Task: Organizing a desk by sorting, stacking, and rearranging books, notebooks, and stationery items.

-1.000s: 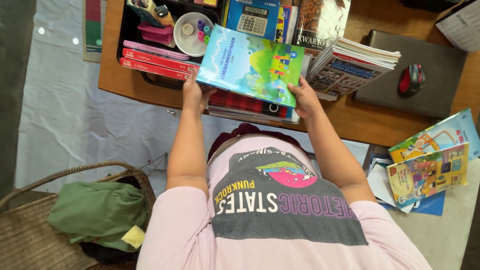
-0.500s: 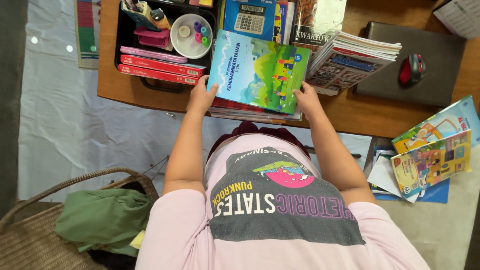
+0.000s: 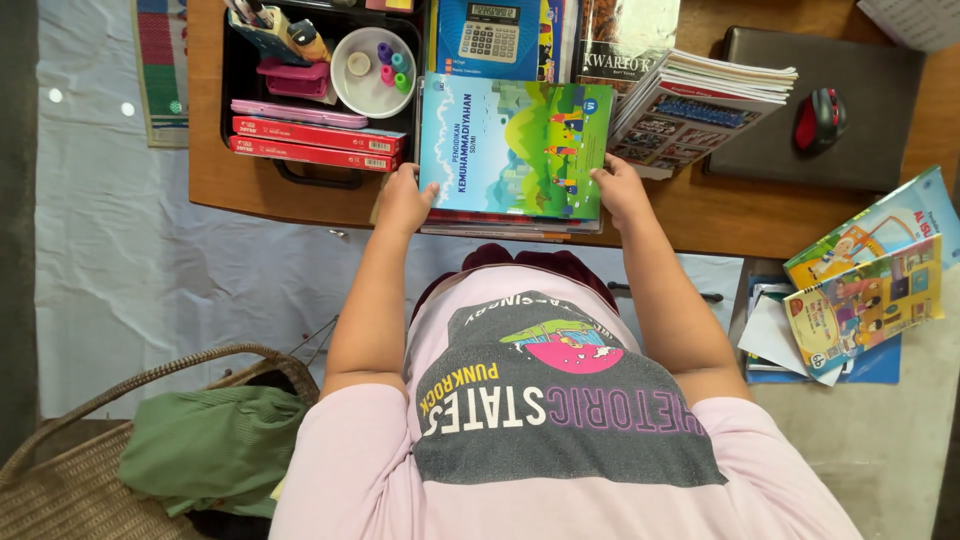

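A blue and green picture book point(image 3: 512, 148) lies flat on top of a short stack of books point(image 3: 510, 224) at the near edge of the wooden desk point(image 3: 700, 215). My left hand point(image 3: 403, 200) grips the book's lower left corner. My right hand point(image 3: 621, 190) holds its lower right corner. The stack below shows red and dark covers along its edge.
A black tray point(image 3: 300, 172) with red boxes, a white bowl point(image 3: 373, 58) and pens sits at the left. Behind stand a calculator point(image 3: 488, 32) and a stack of magazines point(image 3: 690, 110). A laptop point(image 3: 820, 150) with a red mouse point(image 3: 818, 118) lies right. Books point(image 3: 870, 290) on the floor, a wicker basket point(image 3: 130, 470).
The book was tilted and raised a second ago; both hands have turned it straight and lowered it flat onto the stack.
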